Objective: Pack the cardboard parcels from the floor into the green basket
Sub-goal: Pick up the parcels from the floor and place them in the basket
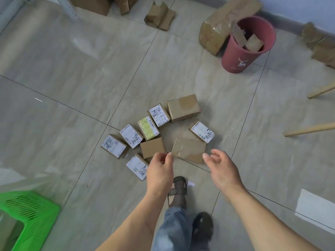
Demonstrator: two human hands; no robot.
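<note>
Several small cardboard parcels lie in a loose ring on the tiled floor, most with white shipping labels. A plain taped parcel (188,148) lies nearest, between my two hands. My left hand (159,171) hovers above a plain brown parcel (152,147) and a labelled one (136,166), fingers loosely curled, holding nothing. My right hand (222,169) hangs open just right of the taped parcel, apart from it. The green basket (34,214) stands at the bottom left corner, only partly in view.
A red bin (244,48) with cardboard scraps stands at the back right beside a large brown box (217,28). More flattened cardboard (160,16) lies at the back. Wooden furniture legs (311,129) reach in from the right. My feet in dark sandals (178,189) stand below the parcels.
</note>
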